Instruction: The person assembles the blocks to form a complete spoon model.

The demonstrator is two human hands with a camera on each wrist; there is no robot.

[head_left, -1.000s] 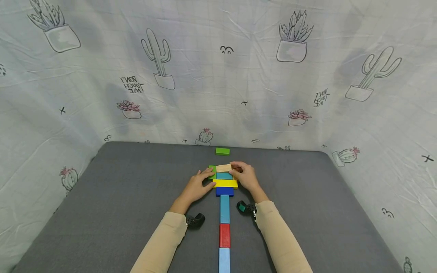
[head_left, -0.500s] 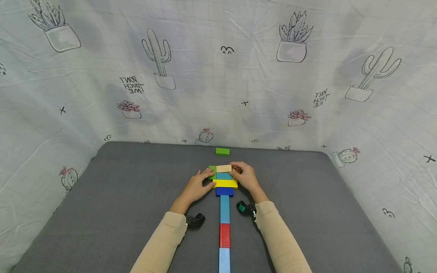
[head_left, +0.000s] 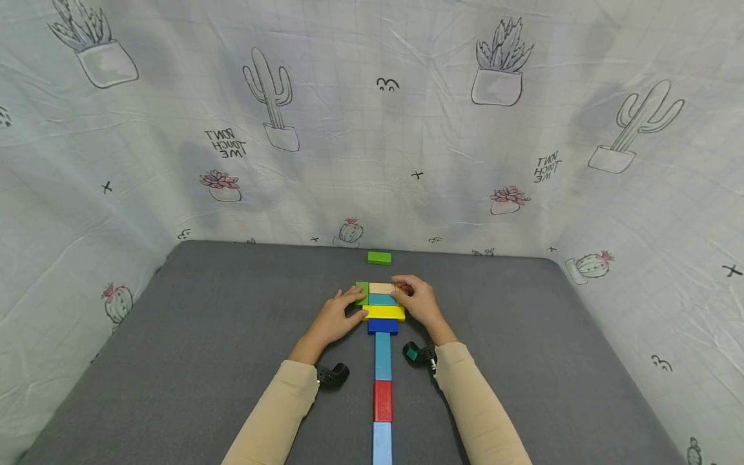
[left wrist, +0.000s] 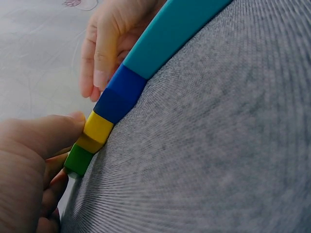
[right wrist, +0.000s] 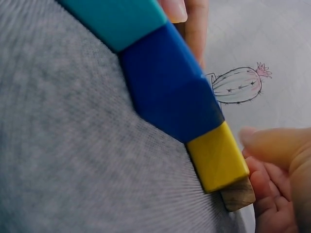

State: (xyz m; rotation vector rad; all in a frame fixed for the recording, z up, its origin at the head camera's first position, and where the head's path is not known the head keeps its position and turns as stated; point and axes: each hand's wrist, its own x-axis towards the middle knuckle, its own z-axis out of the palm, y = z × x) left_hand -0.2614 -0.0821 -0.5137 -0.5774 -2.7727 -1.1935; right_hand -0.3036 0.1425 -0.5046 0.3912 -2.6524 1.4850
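Note:
In the head view, a row of flat toy blocks runs away from me. A plain wooden block (head_left: 382,288) lies crosswise at its far side, behind a teal block (head_left: 382,299). My right hand (head_left: 420,301) pinches the wooden block's right end between thumb and forefinger. My left hand (head_left: 334,318) rests its fingers on a green block (head_left: 360,298), thumb at the left end of the yellow block (head_left: 383,313). A dark blue block (head_left: 383,327) sits before the yellow one. The right wrist view shows another wooden block (right wrist: 238,194) beside my right fingers.
Nearer me the line continues with a blue block (head_left: 383,356), a red block (head_left: 382,401) and a light blue block (head_left: 382,442). A separate green block (head_left: 379,258) lies near the far edge of the grey table (head_left: 232,290). A printed curtain (head_left: 372,129) hangs behind.
The wooden block, slightly tilted before, now lies straight and snug behind the teal block, its right end a little lower. Both hands have hardly moved.

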